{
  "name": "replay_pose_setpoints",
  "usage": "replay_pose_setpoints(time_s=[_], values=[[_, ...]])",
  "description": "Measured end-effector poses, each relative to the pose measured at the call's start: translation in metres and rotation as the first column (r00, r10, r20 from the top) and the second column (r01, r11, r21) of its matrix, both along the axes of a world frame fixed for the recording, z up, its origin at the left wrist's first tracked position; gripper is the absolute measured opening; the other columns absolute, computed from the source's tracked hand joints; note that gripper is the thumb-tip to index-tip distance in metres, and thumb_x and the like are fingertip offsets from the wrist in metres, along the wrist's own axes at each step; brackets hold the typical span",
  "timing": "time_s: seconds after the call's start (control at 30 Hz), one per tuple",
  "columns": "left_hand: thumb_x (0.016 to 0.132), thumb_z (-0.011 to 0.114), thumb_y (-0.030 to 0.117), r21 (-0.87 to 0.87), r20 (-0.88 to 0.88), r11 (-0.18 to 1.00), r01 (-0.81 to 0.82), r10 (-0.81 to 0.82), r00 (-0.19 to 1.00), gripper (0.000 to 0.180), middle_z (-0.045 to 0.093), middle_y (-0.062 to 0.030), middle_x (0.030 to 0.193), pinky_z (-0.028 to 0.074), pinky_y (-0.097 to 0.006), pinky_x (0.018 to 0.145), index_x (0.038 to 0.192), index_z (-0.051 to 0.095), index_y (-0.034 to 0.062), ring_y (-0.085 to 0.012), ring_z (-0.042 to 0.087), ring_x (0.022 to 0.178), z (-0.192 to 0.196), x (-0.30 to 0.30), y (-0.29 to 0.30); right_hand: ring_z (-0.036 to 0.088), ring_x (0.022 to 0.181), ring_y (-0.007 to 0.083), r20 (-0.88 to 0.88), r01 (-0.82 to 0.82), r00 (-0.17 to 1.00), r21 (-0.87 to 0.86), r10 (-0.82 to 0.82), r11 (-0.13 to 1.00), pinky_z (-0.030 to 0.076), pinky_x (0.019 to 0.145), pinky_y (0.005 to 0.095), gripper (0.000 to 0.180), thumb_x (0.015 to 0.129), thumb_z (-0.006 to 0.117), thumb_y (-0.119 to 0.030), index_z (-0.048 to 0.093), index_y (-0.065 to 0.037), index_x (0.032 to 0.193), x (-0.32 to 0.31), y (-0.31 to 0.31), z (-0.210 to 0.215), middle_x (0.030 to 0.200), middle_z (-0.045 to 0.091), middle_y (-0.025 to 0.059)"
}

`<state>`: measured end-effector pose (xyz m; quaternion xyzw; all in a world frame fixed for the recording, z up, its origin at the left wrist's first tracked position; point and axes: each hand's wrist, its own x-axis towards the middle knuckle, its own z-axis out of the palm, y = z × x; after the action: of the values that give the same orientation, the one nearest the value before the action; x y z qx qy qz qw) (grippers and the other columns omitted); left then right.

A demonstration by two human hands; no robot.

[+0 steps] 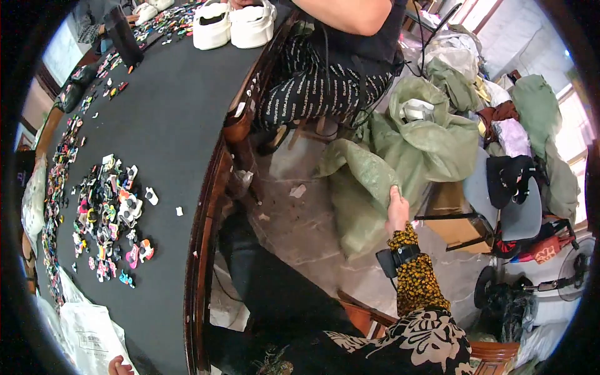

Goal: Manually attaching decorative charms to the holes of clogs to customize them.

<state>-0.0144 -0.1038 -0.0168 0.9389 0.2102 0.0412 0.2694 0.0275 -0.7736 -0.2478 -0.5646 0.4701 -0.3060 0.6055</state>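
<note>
Lighting: bright daylight from windows (pixel 578 119) at right, overexposed. Dark felt-topped table (pixel 169 125) evenly lit; deep shadow beneath its edge. Image: sharp centrally, heavy fisheye bending, black vignette at rim, slight edge blur.

— Where's our right hand (pixel 396 209)?

— Stretched out ahead and to the right, arm nearly straight in its patterned sleeve, a dark band on the wrist, fingers curled closed in a grip.

— And our left hand (pixel 119 366)?

— Only its fingertips show, at the lower edge; we can't tell its pose.
</note>
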Motion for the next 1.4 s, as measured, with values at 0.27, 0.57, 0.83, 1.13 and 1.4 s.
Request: replay_pose_setpoints(time_s=[0.27,0.57,0.83,1.13,1.4], values=[[0.093,0.048,0.019,-0.074,0.035,0.997,-0.037,0.039,0.999,0.026,0.065,-0.0091,0.086,0.047,-0.030,0.071,0.105,0.064,0.0012,-0.0158,0.059,0.076,0.006,-0.014,0.016,0.056,0.096,0.0210,0.252,-0.117,0.965,0.191,0.067,0.974,0.044,0.084,0.0333,0.049,0.090,0.055,-0.034,0.055,0.010,0.111,0.062,0.076,0.073,0.107,0.061,0.0134],[0.093,0.047,0.022,-0.041,0.061,0.992,-0.117,0.120,0.991,0.029,0.065,-0.0119,0.086,0.047,-0.031,0.075,0.106,0.064,0.0016,-0.0191,0.061,0.080,0.014,-0.040,0.026,0.057,0.095,0.0190,0.472,-0.349,0.854,0.209,0.219,0.913,0.044,0.082,0.0331,0.043,0.091,0.052,-0.031,0.056,0.007,0.111,0.153,0.143,0.103,0.108,0.062,0.0107],[0.093,0.048,0.022,-0.013,0.044,0.985,-0.174,0.174,0.984,0.029,0.066,-0.0113,0.087,0.047,-0.031,0.077,0.106,0.064,0.0026,-0.0186,0.061,0.082,0.027,-0.057,0.015,0.058,0.084,0.0294,0.170,-0.477,0.862,-0.051,0.478,0.877,0.045,0.078,0.0391,0.046,0.088,0.055,-0.036,0.057,0.007,0.105,0.177,0.170,0.065,0.096,0.062,0.0207],[0.093,0.046,0.020,0.076,0.065,0.994,-0.081,0.076,0.995,0.027,0.066,-0.0087,0.082,0.048,-0.030,0.072,0.105,0.066,0.0039,-0.0172,0.061,0.077,0.027,-0.065,0.004,0.057,0.095,0.0397,-0.443,-0.864,0.324,-0.498,0.836,0.070,0.047,0.084,0.0426,0.025,0.081,0.052,-0.010,0.060,0.001,0.101,0.117,0.139,0.050,0.097,0.060,0.0236],[0.094,0.047,0.018,0.084,0.039,0.992,-0.090,0.087,0.995,0.027,0.066,-0.0096,0.081,0.048,-0.029,0.072,0.103,0.066,0.0024,-0.0169,0.061,0.077,0.036,-0.056,-0.025,0.050,0.109,0.0333,-0.859,-0.891,0.434,-0.454,0.270,-0.013,0.041,0.089,0.0455,0.047,0.077,0.053,-0.006,0.049,-0.008,0.124,0.176,0.051,-0.010,0.121,0.051,0.0152]])
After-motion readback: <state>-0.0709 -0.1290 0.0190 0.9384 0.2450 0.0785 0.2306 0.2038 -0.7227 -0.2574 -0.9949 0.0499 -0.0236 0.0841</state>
